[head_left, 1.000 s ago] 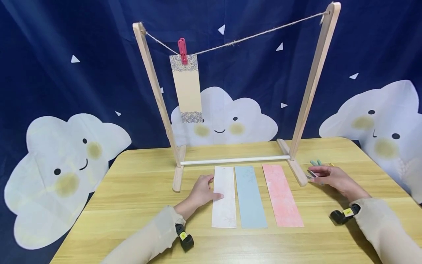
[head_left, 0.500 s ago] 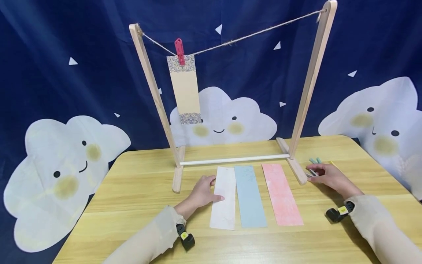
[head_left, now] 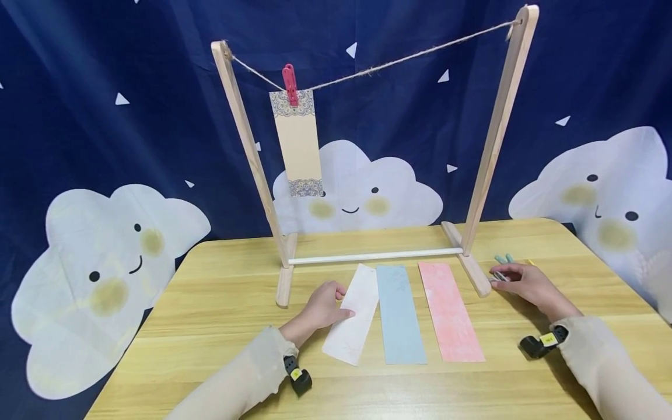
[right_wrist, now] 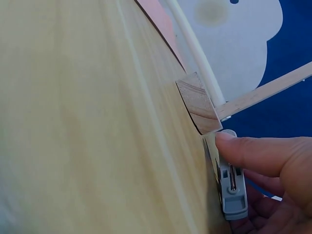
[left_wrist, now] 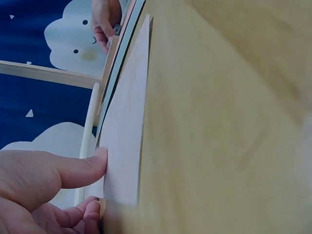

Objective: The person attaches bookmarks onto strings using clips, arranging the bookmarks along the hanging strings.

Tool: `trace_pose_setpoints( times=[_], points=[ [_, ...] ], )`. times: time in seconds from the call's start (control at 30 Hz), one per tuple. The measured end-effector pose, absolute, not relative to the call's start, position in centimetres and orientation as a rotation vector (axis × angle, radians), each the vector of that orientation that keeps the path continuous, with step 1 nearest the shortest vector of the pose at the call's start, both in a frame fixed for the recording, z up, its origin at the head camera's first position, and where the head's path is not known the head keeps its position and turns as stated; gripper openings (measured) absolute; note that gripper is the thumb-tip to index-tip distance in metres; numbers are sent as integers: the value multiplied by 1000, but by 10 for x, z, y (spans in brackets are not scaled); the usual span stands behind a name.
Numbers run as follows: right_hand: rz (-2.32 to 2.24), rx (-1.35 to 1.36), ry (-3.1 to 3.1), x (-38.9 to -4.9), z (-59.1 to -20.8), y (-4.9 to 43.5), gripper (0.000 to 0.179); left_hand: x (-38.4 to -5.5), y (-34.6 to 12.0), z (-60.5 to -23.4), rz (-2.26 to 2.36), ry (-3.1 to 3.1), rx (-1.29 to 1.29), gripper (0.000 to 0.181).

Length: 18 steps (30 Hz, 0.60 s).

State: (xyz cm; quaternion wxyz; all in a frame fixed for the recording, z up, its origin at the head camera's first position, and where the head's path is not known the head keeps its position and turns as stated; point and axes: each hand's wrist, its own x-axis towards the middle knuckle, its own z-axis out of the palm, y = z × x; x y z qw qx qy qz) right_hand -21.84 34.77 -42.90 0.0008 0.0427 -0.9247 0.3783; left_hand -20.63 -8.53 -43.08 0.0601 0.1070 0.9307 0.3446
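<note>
My left hand pinches the left edge of a white paper strip, thumb on top and fingers beneath; the strip is turned so its near end points left. In the left wrist view the white strip tilts up from the table. My right hand is at the stand's right foot, gripping a grey clothespin between thumb and fingers in the right wrist view. Beside the white strip lie a blue paper strip and a pink paper strip.
A wooden stand carries a sagging twine line. A red clothespin holds a patterned cream strip on it. Green clothespins lie beyond my right hand. A white rod joins the stand's feet.
The white strip, first lying straight beside the blue one, has swung its near end leftward in my left hand. My right hand stays by the stand's foot, the grey clothespin shifting slightly in its fingers.
</note>
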Motion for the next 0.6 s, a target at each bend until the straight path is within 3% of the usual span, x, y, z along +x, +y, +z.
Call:
trace_pose_setpoints(
  times=[0.3,0.6],
  points=[
    [1256,79,-2907,-218,-425,347,53,-209,-85,-428,1017,2837,289,29],
    [1334,-16,-2967,-214,-417,350,63,-213,-88,-424,1125,2722,202,30]
  ],
)
